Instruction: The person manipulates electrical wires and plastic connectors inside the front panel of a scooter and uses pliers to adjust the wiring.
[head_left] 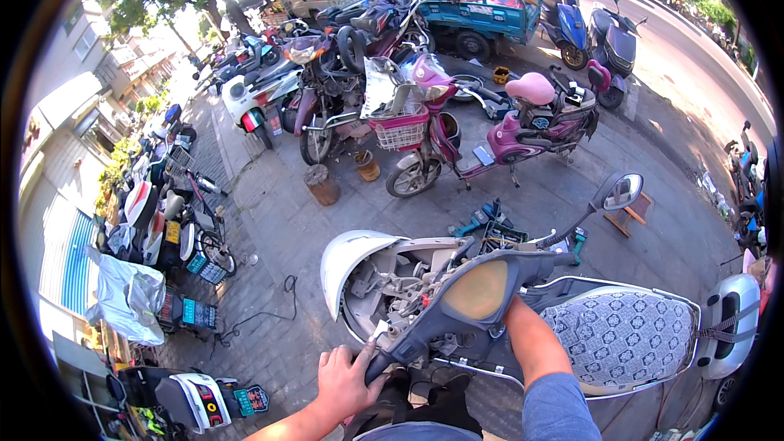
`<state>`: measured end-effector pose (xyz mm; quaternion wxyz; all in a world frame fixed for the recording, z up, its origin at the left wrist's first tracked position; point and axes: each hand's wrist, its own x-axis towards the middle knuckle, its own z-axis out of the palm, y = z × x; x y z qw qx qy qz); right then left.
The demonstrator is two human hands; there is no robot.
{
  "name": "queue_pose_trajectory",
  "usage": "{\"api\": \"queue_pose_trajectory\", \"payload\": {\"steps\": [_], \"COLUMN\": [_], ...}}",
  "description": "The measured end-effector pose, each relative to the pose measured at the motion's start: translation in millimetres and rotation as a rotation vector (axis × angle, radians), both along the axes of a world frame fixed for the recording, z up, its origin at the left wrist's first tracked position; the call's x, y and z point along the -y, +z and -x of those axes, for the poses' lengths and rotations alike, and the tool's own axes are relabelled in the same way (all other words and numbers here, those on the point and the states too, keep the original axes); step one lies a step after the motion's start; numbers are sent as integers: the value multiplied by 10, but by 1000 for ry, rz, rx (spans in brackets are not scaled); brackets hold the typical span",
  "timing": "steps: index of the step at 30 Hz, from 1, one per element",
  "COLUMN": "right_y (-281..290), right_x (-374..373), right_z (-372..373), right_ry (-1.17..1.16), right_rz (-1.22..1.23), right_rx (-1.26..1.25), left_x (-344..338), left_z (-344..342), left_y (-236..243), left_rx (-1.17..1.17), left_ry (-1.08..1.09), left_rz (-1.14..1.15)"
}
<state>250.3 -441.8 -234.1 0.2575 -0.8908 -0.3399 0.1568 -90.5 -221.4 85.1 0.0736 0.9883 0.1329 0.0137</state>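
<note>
A dark plastic handlebar [433, 322] is gripped near its end by the left hand [347, 377]. The right hand is hidden behind it, so its hold cannot be told; a bare forearm [536, 339] is seen. The scooter [502, 265] is placed crosswise in front, its curved white shell [347, 273] opened onto dusty parts [400, 278], its seat [621, 333] covered in patterned grey. Teal tools [478, 217] are laid on grey paving [269, 237]. Beyond, a pink scooter [508, 139] and a road [645, 28] are seen.

Handlebar cover [523, 268] in the way; room over seat [621, 336].
</note>
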Motion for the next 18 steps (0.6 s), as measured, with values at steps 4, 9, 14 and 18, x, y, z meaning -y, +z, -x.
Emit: {"api": "queue_pose_trajectory", "payload": {"steps": [4, 9, 14, 18], "right_y": [-24, -51, -69, -62], "right_x": [-41, -71, -133, -125], "right_z": [-8, -27, -13, -39], "right_ry": [4, 14, 28, 23], "right_rz": [1, 3, -1, -6], "right_rx": [-3, 1, 0, 12], "left_x": [-14, -14, -24, -8], "left_z": [16, 14, 30, 22], "left_y": [-23, -29, -20, -25], "left_rx": [22, 29, 24, 29], "left_ry": [-5, -2, 12, 1], "left_rz": [-4, -4, 9, -14]}}
